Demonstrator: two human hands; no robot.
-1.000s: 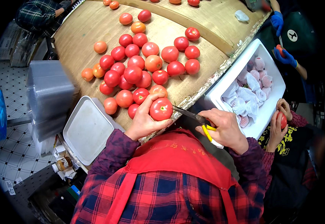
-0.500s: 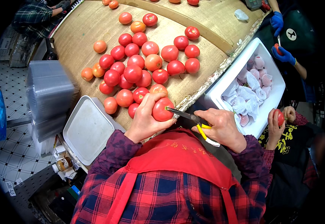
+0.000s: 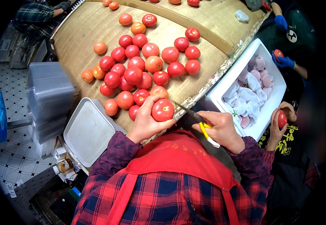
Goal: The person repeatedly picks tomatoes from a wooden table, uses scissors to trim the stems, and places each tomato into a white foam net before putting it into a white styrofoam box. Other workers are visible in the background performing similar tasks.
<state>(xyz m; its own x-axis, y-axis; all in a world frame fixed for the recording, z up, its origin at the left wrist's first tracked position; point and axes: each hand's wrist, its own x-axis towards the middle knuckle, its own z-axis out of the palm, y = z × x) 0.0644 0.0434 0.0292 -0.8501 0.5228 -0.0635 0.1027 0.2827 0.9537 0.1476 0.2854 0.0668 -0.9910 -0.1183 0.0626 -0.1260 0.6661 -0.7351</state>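
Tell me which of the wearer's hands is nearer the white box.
Right. The right hand, holding scissors, is just left of the white box's near end; the left hand, holding a tomato, is farther left, by the table edge.

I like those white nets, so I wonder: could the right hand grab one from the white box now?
Probably not as it is: the right hand is gripping yellow-handled scissors. Otherwise the way looks free, since the white foam box stands close beside it, open on top, with foam nets showing.
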